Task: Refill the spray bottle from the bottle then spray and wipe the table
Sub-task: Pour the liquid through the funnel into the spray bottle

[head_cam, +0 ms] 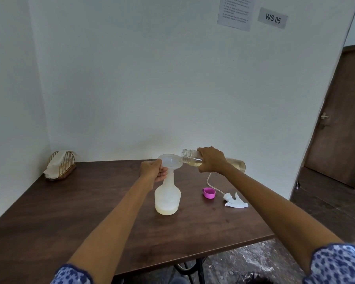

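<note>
At the far left of the dark wooden table (74,218), a wire holder (62,164) with a pale cloth (55,163) inside stands near the wall. Toward the middle, my left hand (153,171) curls round the stem of a clear funnel (171,160), just under its bowl, holding it in the neck of the spray bottle (168,196). That bottle stands upright directly below my hand, with a little pale liquid at its bottom. Just right of the funnel, my right hand (212,159) grips the clear bottle (213,160) round its middle, tipped nearly flat, its open mouth at the funnel's rim and yellowish liquid lying along its lower side. Below that hand, on the table, lie a pink cap (209,193) and, further right, the white sprayer head (235,200) with its tube.
</note>
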